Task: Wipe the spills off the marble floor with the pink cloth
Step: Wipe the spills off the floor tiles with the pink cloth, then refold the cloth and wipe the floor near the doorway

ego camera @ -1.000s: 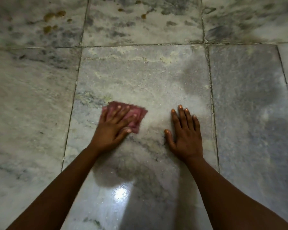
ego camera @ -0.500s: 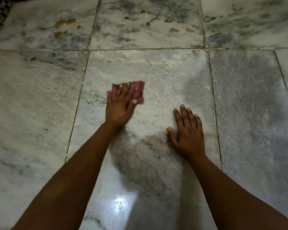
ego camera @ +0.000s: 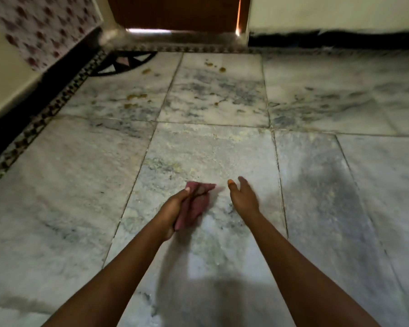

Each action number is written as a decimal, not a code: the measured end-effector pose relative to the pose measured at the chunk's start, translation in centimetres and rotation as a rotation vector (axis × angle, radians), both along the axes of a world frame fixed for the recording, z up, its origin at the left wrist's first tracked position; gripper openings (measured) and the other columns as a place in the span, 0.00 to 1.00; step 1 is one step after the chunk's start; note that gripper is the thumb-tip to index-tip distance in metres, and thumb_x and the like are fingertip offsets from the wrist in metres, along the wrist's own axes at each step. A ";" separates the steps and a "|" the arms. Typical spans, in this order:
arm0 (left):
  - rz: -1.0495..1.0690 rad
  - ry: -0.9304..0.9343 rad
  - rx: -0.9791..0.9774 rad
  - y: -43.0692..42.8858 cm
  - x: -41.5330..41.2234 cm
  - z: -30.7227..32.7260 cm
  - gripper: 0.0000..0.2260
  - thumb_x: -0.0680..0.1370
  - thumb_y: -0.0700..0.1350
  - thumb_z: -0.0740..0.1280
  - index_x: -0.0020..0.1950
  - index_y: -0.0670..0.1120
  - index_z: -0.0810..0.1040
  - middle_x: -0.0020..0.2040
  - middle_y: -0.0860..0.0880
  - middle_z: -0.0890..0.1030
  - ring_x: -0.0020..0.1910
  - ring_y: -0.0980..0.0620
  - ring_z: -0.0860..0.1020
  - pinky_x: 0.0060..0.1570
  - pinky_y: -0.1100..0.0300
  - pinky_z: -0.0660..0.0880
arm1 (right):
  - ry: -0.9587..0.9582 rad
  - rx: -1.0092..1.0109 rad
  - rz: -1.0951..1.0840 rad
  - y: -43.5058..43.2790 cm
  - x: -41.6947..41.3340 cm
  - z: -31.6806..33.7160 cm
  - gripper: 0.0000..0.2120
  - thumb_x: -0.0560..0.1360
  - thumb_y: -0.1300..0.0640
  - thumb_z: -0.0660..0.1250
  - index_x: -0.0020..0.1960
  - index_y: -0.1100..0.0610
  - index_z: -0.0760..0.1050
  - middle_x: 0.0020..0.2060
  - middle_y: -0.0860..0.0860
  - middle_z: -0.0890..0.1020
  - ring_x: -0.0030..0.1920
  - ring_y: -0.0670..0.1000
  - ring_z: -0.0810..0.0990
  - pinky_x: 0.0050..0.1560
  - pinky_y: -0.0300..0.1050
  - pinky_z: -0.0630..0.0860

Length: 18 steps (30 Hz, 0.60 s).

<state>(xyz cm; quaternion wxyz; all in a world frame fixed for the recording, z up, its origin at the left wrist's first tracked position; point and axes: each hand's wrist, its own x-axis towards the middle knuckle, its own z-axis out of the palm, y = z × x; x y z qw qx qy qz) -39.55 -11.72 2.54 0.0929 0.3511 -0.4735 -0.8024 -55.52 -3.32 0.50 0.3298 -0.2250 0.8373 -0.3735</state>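
The crumpled pink cloth (ego camera: 192, 206) was gripped by the left hand (ego camera: 172, 208) over veined marble floor (ego camera: 57, 185), the right hand (ego camera: 243, 197) loosely spread, brownish spills (ego camera: 135, 97) farther off.

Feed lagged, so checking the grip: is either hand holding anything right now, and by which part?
The left hand grips the crumpled pink cloth around its middle, both ends sticking out. The right hand is open and holds nothing.
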 end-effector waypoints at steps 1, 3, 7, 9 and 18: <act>0.056 0.016 0.111 -0.6 0.1 0.7 0.21 0.81 0.51 0.50 0.67 0.46 0.73 0.62 0.46 0.78 0.55 0.50 0.78 0.56 0.55 0.72 | -0.179 -0.086 -0.053 -0.1 0.8 0.9 0.24 0.81 0.47 0.55 0.72 0.57 0.63 0.71 0.56 0.68 0.70 0.55 0.66 0.68 0.49 0.62; 0.142 0.044 0.209 -1.5 0.1 3.0 0.22 0.80 0.53 0.52 0.68 0.45 0.73 0.62 0.42 0.77 0.53 0.43 0.77 0.53 0.49 0.74 | -0.425 -0.170 -0.053 -0.1 2.2 3.1 0.19 0.80 0.49 0.56 0.66 0.57 0.71 0.63 0.55 0.76 0.59 0.54 0.75 0.59 0.47 0.68; 0.261 0.005 0.171 -1.6 0.2 6.1 0.18 0.79 0.51 0.55 0.54 0.40 0.79 0.45 0.40 0.84 0.44 0.43 0.81 0.47 0.51 0.76 | -0.526 -0.286 0.041 -0.6 3.9 6.0 0.11 0.79 0.52 0.59 0.54 0.55 0.78 0.50 0.54 0.82 0.49 0.52 0.79 0.58 0.49 0.72; 0.304 -0.051 0.081 -1.5 0.7 6.8 0.16 0.80 0.49 0.56 0.50 0.41 0.79 0.39 0.43 0.85 0.43 0.45 0.81 0.47 0.54 0.76 | -0.535 -0.352 0.037 -0.8 4.7 6.6 0.07 0.77 0.55 0.63 0.45 0.55 0.78 0.44 0.54 0.82 0.46 0.53 0.79 0.53 0.48 0.75; 0.444 -0.260 -0.192 -1.1 2.4 6.8 0.11 0.76 0.50 0.64 0.55 0.45 0.73 0.52 0.47 0.74 0.51 0.47 0.72 0.49 0.55 0.71 | -0.125 -0.455 0.148 -1.2 6.9 7.7 0.04 0.75 0.62 0.66 0.41 0.59 0.76 0.40 0.54 0.81 0.40 0.51 0.78 0.43 0.46 0.74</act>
